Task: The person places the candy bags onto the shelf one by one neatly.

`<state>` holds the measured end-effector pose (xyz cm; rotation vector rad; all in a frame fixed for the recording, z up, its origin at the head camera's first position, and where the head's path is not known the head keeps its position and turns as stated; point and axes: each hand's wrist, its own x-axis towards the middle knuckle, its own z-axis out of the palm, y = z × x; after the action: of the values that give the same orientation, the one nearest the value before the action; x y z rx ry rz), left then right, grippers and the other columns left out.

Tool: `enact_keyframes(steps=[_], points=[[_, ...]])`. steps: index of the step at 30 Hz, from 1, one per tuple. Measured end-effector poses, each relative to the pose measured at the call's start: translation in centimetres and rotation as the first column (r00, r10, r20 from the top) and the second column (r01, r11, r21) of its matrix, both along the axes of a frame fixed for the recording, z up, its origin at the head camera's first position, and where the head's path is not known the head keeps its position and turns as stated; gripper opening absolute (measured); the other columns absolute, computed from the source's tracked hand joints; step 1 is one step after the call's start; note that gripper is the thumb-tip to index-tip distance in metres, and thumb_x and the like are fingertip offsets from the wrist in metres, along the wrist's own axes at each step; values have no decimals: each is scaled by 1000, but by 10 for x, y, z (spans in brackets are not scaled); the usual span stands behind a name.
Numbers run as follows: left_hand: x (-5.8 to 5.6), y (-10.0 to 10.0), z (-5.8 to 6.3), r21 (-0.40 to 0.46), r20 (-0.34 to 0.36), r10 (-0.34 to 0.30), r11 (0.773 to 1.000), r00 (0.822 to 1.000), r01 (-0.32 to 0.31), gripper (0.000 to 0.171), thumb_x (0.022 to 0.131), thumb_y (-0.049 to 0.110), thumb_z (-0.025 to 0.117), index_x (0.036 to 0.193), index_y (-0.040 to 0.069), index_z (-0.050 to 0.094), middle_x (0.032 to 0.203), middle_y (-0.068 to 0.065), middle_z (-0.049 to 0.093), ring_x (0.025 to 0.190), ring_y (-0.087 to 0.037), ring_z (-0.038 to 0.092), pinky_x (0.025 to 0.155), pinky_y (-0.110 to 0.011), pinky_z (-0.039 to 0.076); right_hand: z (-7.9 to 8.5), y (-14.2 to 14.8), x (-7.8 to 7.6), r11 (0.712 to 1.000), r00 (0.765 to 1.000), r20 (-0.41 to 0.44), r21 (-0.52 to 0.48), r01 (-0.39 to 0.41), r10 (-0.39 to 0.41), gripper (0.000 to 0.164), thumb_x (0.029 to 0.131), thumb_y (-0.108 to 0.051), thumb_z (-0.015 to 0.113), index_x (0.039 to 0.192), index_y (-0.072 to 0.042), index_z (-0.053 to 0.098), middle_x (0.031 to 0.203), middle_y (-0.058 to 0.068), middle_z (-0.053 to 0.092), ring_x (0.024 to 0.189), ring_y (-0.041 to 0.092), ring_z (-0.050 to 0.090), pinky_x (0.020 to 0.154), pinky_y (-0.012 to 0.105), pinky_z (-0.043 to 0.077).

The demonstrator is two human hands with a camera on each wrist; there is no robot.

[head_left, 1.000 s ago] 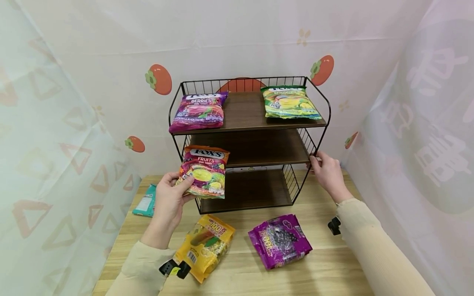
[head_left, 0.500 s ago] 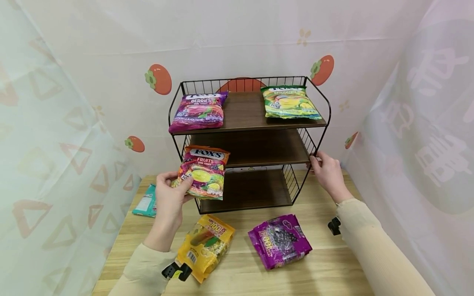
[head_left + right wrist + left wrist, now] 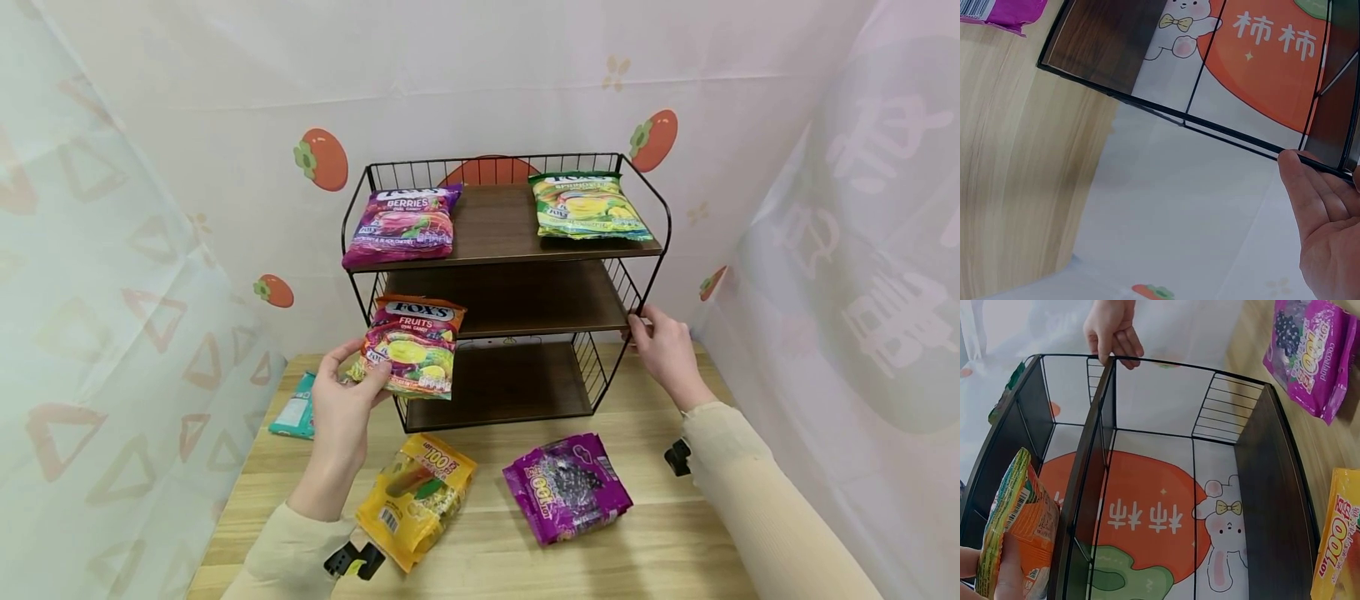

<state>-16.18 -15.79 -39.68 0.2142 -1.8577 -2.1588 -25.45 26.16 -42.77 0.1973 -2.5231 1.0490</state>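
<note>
In my left hand (image 3: 342,407) is an orange-topped bag of fruit candy (image 3: 415,348), pinched at its lower left with the thumb on its front. The bag is upright before the left part of the middle shelf; its orange back (image 3: 1030,534) shows in the left wrist view. My right hand (image 3: 664,350) holds the right side of the black wire rack (image 3: 510,257) at middle-shelf height, fingertips on the frame; in the right wrist view that hand (image 3: 1330,219) is partly cut off. On the top shelf lie a purple berries candy bag (image 3: 408,225) at left and a green-yellow candy bag (image 3: 588,207) at right.
Before the rack, a yellow candy bag (image 3: 417,500) and a purple grape candy bag (image 3: 567,489) lie on the wooden table (image 3: 660,533). A teal packet (image 3: 295,410) lies left of the rack, partly behind my left hand. Printed cloth (image 3: 495,92) hangs behind.
The candy bag in my left hand has shifted and turned very slightly, staying before the middle shelf. My right hand keeps its place on the rack.
</note>
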Motion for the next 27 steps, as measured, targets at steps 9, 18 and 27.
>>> enact_keyframes(steps=[9,18,27], points=[[8,-1,-2,-115,-66,-33,993,997,25,57,96,7,71,148,10,49,144,0,43,82,-9,62,83,-21,57,0,0,0,1000,1000,-4,-3,0,0,27,109,-15,48,113,7,64,91,24,75,73,34,76,66,45,61],[12,-1,-5,-212,-167,-120,974,979,83,57,94,-2,70,148,5,51,156,3,32,127,-25,53,94,-18,53,0,0,0,1000,1000,3,-9,-3,3,28,109,-16,47,113,7,64,92,25,75,74,34,76,67,45,61],[15,0,-9,-267,-234,-177,957,956,111,60,90,-16,65,147,-3,51,161,-4,27,138,-32,46,99,-18,49,0,0,0,1000,1000,17,-19,-6,7,28,109,-16,48,114,7,63,92,25,75,75,34,76,69,46,61]])
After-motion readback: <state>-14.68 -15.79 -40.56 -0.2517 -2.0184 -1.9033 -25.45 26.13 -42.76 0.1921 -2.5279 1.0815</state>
